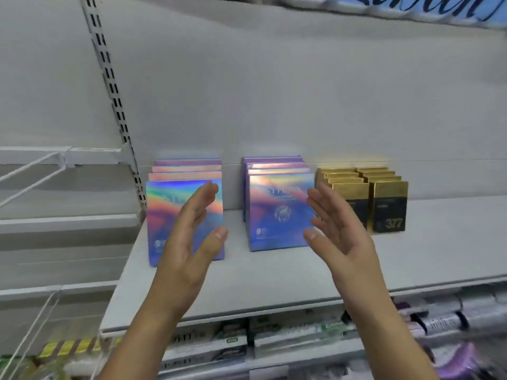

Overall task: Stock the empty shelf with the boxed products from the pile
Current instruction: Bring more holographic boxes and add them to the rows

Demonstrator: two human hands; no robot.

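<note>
Both hands are raised in front of the grey shelf (274,275), palms turned toward each other and holding nothing; the left hand (189,242) has its fingers (201,198) spread loosely apart before the left row of holographic boxes (175,204), and the right hand (340,231) is likewise open, its fingers (323,198) apart, just beside the middle row of holographic boxes (277,212); whether either hand touches a box cannot be told; further right stand two rows of black-and-gold boxes (384,204), upright and close against each other

The holographic boxes look flat, thin and light, stiff card with a glossy skin that is likely slippery; standing on edge in a row they would tip like dominoes, so the safest hold seems to be pressing a row from both side edges, or pinching one box at its top edge; the black-and-gold boxes appear smaller and squarer, easy to take by the sides

The pile the stock comes from is out of view; the print on the box fronts is too blurred to read apart from "377"; the shelf below is smeared and its goods are unclear; the right stretch of the shelf is bare
</note>
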